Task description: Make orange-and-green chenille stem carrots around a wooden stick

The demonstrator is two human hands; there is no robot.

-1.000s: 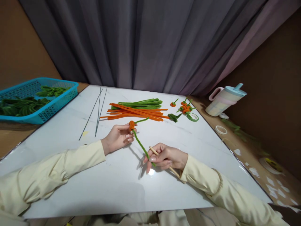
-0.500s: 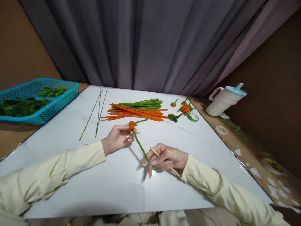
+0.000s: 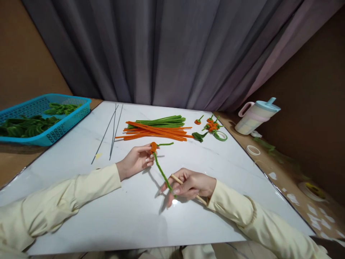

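Half the wooden stick [image 3: 188,188] hidden, right hand [image 3: 192,184]

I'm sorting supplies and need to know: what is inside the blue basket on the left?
The blue basket holds a heap of green leaf shapes. Its near wall and the heap hide whatever lies beneath.

Hung across the upper frame: a grey curtain [image 3: 172,50] in deep vertical folds, faintly pinkish toward the upper right. Flanked at left and right by plain brown walls [image 3: 24,54]. Spread over the middle and lower frame: a glossy white surface [image 3: 107,216] with faint marble veining and a small glint of overhead light near the centre. Bordered on both sides by a brown tabletop [image 3: 10,162], dotted with white scraps at lower right. Dim, soft lighting throughout.
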